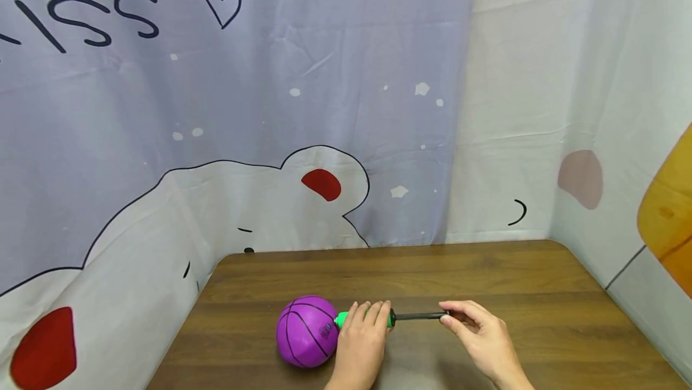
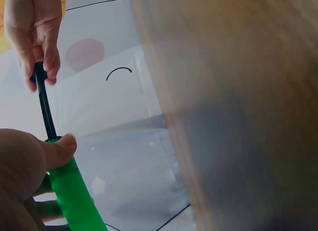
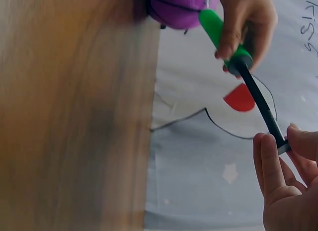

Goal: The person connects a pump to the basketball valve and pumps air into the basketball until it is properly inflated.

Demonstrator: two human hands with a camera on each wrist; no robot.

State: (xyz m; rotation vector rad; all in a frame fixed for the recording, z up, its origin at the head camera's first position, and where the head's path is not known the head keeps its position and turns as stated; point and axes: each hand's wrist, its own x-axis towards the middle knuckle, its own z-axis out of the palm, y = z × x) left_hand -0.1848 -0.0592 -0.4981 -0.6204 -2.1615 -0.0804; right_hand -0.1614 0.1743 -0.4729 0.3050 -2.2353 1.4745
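Note:
A purple ball (image 1: pixel 306 331) with black basketball lines sits on the wooden table. Against its right side is the tip of a green hand pump (image 3: pixel 212 27), which lies level across the view. My left hand (image 1: pixel 361 339) wraps round the green barrel, its thumb near the black collar in the left wrist view. From the barrel a black pump rod (image 1: pixel 418 316) stretches out to the right. My right hand (image 1: pixel 483 339) pinches the end of that rod between thumb and fingers. Whether a needle enters the ball is hidden.
The brown wooden table (image 1: pixel 259 276) reaches back to a printed fabric curtain (image 1: pixel 378 47), which hangs behind it and along both sides. The table's right edge slopes toward the lower right corner of the head view.

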